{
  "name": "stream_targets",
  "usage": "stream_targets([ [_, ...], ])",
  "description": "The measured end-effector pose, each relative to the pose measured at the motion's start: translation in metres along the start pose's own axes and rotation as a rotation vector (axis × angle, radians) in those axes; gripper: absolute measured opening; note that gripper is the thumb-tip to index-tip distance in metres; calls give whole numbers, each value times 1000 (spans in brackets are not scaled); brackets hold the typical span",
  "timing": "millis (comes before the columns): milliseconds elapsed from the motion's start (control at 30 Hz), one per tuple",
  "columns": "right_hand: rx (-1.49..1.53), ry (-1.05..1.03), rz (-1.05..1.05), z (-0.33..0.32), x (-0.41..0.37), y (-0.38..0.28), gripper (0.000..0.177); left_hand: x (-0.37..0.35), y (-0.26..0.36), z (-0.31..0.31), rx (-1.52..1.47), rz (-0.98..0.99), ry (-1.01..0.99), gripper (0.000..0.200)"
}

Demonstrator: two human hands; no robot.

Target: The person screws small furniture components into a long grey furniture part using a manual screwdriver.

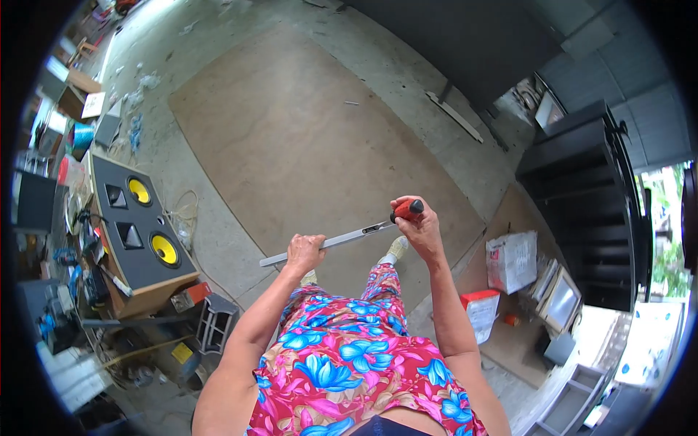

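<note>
The left hand (305, 251) and the right hand (422, 231) both hold things out in front of the flowery shirt. The left fingers (314, 240) are curled tight around a long grey bar (352, 235). The right fingers (408, 222) are closed tight around a red handle (408, 210).

The bar is long and thin. It lies almost flat and runs across the body. A short bit sticks out past the left fingers, on the outer side. The long bit goes from the left fingers over to the right fingers and rises a little on the way. Its far end meets the red handle just by the right fingers. I cannot tell if the handle is joined to the bar or only touches it.

So the left hand is near one end of the bar and the right hand is at the other end. Far below the fingers is a brown board (291, 145) on the floor.
</note>
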State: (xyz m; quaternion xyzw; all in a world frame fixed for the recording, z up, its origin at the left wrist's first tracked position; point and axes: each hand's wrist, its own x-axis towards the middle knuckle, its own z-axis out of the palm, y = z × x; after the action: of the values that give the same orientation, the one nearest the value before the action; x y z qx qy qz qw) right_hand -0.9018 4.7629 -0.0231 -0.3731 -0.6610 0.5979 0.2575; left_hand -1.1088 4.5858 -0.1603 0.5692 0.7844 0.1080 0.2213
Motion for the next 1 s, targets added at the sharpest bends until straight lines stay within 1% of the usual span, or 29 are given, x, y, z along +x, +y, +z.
stream_targets([
  [67,-1,-28,-22,-29,20,16,32,22,23,8,-7,-64,-35,18],
  [133,-12,-70,-52,-63,42,36,33,46,42,38,-56,-113,54,16],
  [200,19,-116,-44,-101,64,56,33,73,68,52,18,-136,-16,15],
  [233,43,-130,-39,-120,73,61,34,83,83,52,-9,-139,-9,14],
  [333,-44,-158,-40,-168,96,56,35,119,122,67,-84,-139,23,13],
  [467,37,-189,6,-201,128,60,35,148,156,88,-172,-188,74,14],
  [500,49,-187,16,-204,136,62,35,157,159,91,-150,-205,23,14],
  [567,48,-174,31,-211,154,64,35,169,162,91,-196,-225,53,14],
  [633,-7,-184,42,-214,170,67,35,186,161,103,-213,-205,87,15],
  [733,-67,-186,51,-214,196,80,34,208,154,88,-211,-239,126,14],
  [833,-74,-187,57,-206,220,86,33,234,134,78,-143,-220,36,13],
  [900,-92,-180,67,-199,239,86,32,253,122,76,-148,-202,30,13],
  [1000,-28,-156,113,-190,262,94,32,284,99,83,-114,-159,-17,15],
])
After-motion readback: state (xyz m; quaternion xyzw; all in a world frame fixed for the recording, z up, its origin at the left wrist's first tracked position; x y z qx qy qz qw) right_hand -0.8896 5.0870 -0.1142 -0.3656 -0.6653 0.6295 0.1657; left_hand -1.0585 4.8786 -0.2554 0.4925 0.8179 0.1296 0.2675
